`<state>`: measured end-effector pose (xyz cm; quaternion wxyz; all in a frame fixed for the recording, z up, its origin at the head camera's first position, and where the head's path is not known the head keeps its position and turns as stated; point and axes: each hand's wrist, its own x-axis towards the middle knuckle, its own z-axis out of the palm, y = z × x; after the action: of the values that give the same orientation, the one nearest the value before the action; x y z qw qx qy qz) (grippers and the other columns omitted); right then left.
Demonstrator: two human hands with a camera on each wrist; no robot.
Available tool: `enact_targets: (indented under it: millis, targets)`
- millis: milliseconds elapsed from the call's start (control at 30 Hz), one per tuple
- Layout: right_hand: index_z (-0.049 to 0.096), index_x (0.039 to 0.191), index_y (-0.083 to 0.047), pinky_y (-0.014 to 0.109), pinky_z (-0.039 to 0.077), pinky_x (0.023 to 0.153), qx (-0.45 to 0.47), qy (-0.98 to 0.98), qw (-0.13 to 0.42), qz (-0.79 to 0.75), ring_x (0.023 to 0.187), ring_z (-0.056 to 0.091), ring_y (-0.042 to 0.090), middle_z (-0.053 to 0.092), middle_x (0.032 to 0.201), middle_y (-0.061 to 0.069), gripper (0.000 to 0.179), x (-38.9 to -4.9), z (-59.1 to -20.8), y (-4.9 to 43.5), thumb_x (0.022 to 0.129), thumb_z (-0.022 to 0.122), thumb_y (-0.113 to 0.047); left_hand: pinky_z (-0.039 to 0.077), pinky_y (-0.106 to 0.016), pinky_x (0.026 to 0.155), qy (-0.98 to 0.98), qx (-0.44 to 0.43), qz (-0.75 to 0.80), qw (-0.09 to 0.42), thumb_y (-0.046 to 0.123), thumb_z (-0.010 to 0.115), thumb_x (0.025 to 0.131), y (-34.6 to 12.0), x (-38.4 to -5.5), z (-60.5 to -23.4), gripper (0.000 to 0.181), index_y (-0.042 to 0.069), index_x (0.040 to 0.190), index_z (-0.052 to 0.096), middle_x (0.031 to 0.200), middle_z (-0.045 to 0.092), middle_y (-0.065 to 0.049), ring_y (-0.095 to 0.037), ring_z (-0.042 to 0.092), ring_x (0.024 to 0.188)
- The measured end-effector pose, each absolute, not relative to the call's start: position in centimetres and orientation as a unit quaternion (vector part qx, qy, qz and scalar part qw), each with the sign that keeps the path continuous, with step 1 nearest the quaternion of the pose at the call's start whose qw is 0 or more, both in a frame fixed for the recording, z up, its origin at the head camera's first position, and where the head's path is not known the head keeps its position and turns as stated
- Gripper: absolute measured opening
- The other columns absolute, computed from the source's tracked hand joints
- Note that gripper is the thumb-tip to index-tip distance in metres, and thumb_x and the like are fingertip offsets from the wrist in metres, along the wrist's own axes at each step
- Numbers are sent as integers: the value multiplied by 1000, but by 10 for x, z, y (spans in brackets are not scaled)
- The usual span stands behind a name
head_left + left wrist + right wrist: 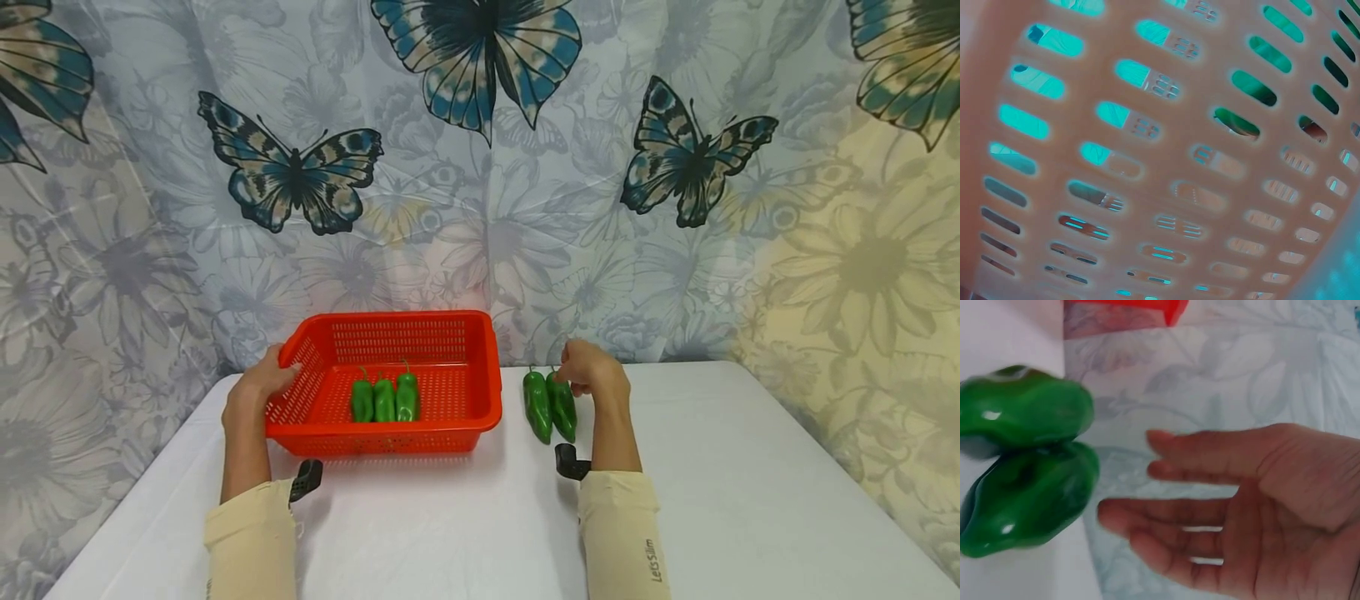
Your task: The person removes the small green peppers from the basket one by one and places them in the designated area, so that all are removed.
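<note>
My left hand (pixel 258 387) grips the left rim of a red plastic basket (pixel 442 443), thumb over the inner side. Three green peppers (pixel 384 402) lie side by side inside it, stems away from me. In the left wrist view the slotted basket wall (pixel 1166 169) fills nearly everything, and the hand is hidden. To the basket's right, two green peppers (pixel 537 408) lie together on the table. My right hand (pixel 598 371) hovers by the stem end of the right-hand one. The right wrist view has its fingers (pixel 1204 450) extended and holding nothing, just short of the peppers (pixel 1035 494).
A white-covered table (pixel 750 483) carries everything. Right behind its far edge hangs a butterfly-patterned cloth (pixel 525 250). Each wrist bears a small black camera mount (pixel 572 462) below the hand.
</note>
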<state>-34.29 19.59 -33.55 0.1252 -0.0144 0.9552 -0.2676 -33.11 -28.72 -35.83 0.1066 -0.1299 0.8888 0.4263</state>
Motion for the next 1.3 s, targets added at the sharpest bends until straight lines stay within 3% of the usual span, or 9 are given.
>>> enact_targets:
  millis: [133, 267, 500, 667, 733, 1033, 1233, 1300]
  targets:
    - [54, 134, 6, 34, 55, 75, -71, 959, 90, -258, 83, 71, 28, 73, 102, 22, 43, -345, -327, 184, 100, 64, -18, 66, -49, 83, 894, -129, 416, 105, 32, 41, 110, -288, -331, -358, 75, 11, 167, -3, 153, 37, -34, -41, 65, 114]
    - [56, 134, 4, 45, 59, 90, -120, 961, 46, -245, 98, 72, 33, 69, 120, 22, 41, -343, -320, 163, 101, 64, -19, 66, -49, 84, 899, -123, 407, 104, 31, 41, 110, -289, -333, -358, 74, 8, 167, -2, 153, 37, -35, -41, 64, 113]
    - [62, 128, 1, 39, 59, 85, -221, 950, -18, -221, 96, 67, 27, 72, 113, 16, 29, -336, -317, 106, 102, 63, -14, 66, -49, 84, 890, -128, 426, 106, 34, 43, 109, -291, -331, -360, 77, 12, 168, -3, 154, 37, -33, -40, 64, 115]
    - [64, 126, -2, 41, 58, 97, -279, 936, -61, -206, 107, 67, 30, 71, 118, 14, 26, -336, -322, 71, 103, 65, -14, 66, -48, 84, 890, -129, 423, 110, 35, 43, 109, -293, -329, -360, 77, 12, 167, -3, 153, 36, -32, -39, 62, 115]
    - [63, 129, -2, 42, 57, 101, -292, 929, -57, -220, 112, 66, 30, 70, 121, 14, 28, -335, -324, 61, 104, 64, -15, 66, -48, 83, 892, -128, 419, 110, 34, 42, 110, -293, -330, -360, 76, 11, 167, -2, 152, 37, -33, -40, 63, 114]
    - [59, 137, -7, 35, 58, 98, -353, 889, 3, -291, 103, 67, 19, 71, 123, 9, 32, -336, -346, 24, 110, 54, -24, 66, -50, 86, 901, -129, 399, 108, 32, 41, 110, -291, -334, -358, 73, 8, 167, 0, 155, 36, -35, -42, 63, 117]
    - [60, 137, -10, 25, 53, 80, -364, 901, 51, -231, 85, 60, 13, 70, 104, 3, 31, -336, -365, 12, 109, 56, -22, 65, -51, 88, 906, -125, 390, 107, 29, 40, 110, -290, -336, -358, 72, 6, 166, 1, 155, 35, -36, -43, 62, 119]
    - [61, 136, -11, 24, 52, 81, -361, 907, 70, -204, 87, 59, 11, 69, 102, 1, 31, -336, -369, 11, 108, 57, -22, 65, -51, 88, 905, -124, 391, 109, 29, 40, 110, -289, -336, -359, 72, 6, 166, 1, 155, 35, -35, -43, 62, 119]
